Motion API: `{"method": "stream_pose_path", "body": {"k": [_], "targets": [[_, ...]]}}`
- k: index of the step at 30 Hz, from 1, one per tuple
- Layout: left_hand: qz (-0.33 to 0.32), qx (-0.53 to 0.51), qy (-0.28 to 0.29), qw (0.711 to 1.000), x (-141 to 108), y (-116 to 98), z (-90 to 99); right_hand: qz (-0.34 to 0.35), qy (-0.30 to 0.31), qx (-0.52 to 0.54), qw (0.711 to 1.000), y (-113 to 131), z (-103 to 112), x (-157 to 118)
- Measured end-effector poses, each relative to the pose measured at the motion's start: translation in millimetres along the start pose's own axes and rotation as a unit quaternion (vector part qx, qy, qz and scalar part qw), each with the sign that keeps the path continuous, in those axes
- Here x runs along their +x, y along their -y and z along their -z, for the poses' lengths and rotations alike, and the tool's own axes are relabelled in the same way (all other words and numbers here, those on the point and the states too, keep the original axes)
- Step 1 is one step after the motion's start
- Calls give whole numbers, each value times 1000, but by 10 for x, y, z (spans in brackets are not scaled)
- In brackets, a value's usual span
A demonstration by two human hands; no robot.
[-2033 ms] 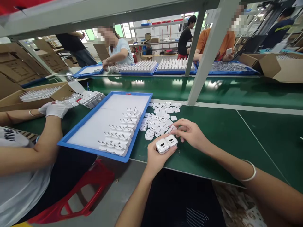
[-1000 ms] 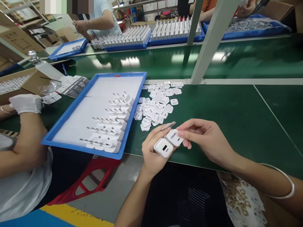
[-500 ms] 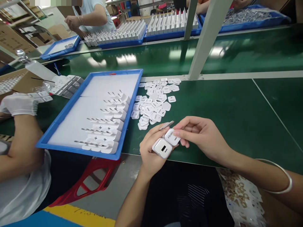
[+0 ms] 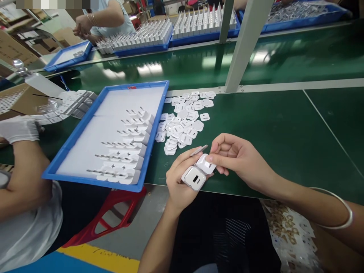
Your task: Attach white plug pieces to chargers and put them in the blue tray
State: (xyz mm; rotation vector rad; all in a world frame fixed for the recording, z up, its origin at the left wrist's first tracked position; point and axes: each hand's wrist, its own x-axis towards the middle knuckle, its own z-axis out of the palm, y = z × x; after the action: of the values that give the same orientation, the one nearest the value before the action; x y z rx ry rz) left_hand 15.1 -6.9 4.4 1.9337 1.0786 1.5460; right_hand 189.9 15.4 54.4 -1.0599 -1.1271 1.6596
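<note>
Close to my body, my left hand (image 4: 178,180) is closed around white plug chargers. One charger (image 4: 194,178) shows its end face with a dark port and a small slot. Beside it, a white rounded cover plate (image 4: 205,163) lies at the end of a second charger, which is mostly hidden. My right hand (image 4: 241,159) pinches that plate, thumb on its face; I cannot tell whether it is seated. Another thin plate (image 4: 199,150) sticks up by the fingers of my left hand. Loose white cover plates (image 4: 182,127) lie in a pile beyond my hands.
A blue-rimmed tray (image 4: 74,148) at left holds rows of pronged chargers (image 4: 122,161). A co-worker's gloved hand (image 4: 19,129) is left of it, near white pieces (image 4: 79,100). A metal post (image 4: 247,49) stands at the green belt; filled trays (image 4: 142,38) lie beyond.
The view has shifted slightly. My hands keep almost the same hold, and the plate under my right thumb is tilted a little, its print now hardly readable. The co-worker's gloved hand has moved slightly.
</note>
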Motion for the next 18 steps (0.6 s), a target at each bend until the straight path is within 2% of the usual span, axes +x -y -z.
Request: {"method": "stream_pose_path", "body": {"k": [12, 18], "targets": [[1, 14, -2, 1000, -4, -17, 6, 37, -8, -25, 999, -6, -32, -40], [-12, 11, 2, 1000, 5, -9, 16, 31, 2, -35, 999, 46, -31, -36]]}}
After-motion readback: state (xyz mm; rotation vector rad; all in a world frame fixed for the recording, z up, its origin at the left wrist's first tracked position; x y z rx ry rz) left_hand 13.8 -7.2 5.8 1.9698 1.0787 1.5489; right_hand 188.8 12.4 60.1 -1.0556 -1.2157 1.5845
